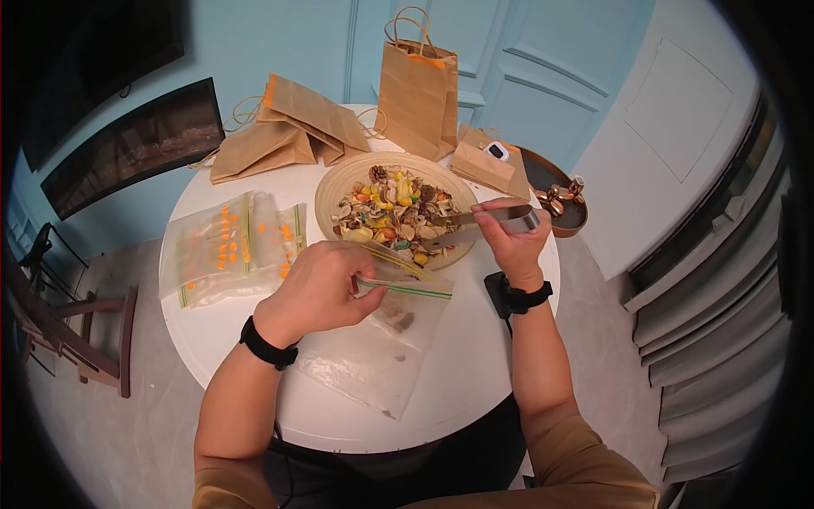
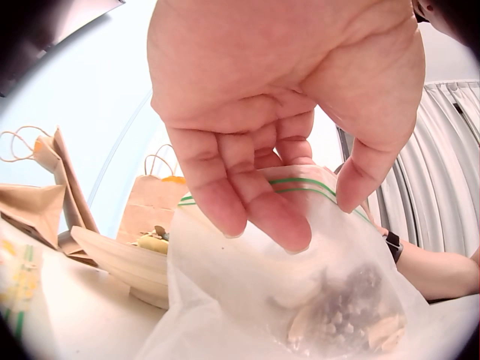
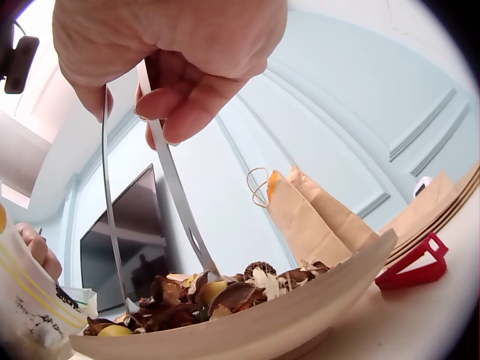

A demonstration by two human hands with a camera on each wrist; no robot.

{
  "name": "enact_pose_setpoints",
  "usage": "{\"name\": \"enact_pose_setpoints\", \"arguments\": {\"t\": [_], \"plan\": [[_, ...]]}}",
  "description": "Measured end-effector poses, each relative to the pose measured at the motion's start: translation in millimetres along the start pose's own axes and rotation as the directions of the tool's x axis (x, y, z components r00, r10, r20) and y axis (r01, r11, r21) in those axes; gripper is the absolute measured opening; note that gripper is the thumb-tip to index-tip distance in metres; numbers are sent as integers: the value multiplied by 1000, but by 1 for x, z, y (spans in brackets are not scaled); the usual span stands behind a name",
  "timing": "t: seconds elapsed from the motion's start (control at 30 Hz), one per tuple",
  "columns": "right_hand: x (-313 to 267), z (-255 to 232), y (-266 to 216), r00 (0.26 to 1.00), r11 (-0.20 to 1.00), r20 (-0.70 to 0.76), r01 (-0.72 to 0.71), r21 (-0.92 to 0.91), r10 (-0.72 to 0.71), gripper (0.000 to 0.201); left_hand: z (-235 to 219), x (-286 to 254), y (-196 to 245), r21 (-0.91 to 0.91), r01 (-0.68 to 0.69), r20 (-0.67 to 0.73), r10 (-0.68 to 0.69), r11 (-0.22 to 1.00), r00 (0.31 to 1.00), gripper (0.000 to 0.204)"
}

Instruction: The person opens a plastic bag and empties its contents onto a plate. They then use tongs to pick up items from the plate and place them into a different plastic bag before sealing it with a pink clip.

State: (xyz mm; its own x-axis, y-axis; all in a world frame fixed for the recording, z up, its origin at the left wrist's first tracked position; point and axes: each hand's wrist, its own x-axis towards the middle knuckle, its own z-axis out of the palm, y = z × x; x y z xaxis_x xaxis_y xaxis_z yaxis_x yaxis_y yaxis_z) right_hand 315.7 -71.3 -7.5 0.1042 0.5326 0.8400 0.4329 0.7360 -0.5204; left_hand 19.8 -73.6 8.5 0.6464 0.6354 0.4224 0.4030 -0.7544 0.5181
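Observation:
My left hand (image 1: 315, 287) grips the green-striped top edge of a clear zip bag (image 1: 365, 365), holding its mouth up beside the bowl. Some brown dried pieces (image 2: 345, 311) lie inside the bag. My right hand (image 1: 515, 246) pinches metal tongs (image 1: 519, 222) between thumb and fingers. In the right wrist view the two arms of the tongs (image 3: 180, 195) stand apart, tips down among the potpourri (image 3: 217, 296). That mix of dried petals, cones and coloured pieces fills a wide, pale wooden bowl (image 1: 326, 188).
Several flat zip bags with orange marks (image 1: 212, 254) lie at the left. Folded paper bags (image 1: 288, 127) and an upright paper bag (image 1: 415, 93) stand behind the bowl. A dark tray (image 1: 570, 227) holds copper-coloured pieces. A red plastic piece (image 3: 412, 277) lies beside the bowl.

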Motion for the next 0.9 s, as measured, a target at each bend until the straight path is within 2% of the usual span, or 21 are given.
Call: {"name": "enact_pose_setpoints", "arguments": {"t": [0.13,0.33,0.63,0.9], "plan": [[-1,3,0,997,996,6,-76,39,76,12,0,0,0,-3,-1,-5,1,1000,1000,22],[-1,3,3,995,995,5,-100,28,100,11,0,0,1,-2,-10,-10,10,1000,1000,22],[0,3,-1,966,966,-14,-256,44,256,12,0,0,1,3,-19,-14,19,1000,1000,22],[2,4,4,975,979,-95,-194,68,200,9,0,-1,-2,5,-10,1,10,1000,1000,23]]}}
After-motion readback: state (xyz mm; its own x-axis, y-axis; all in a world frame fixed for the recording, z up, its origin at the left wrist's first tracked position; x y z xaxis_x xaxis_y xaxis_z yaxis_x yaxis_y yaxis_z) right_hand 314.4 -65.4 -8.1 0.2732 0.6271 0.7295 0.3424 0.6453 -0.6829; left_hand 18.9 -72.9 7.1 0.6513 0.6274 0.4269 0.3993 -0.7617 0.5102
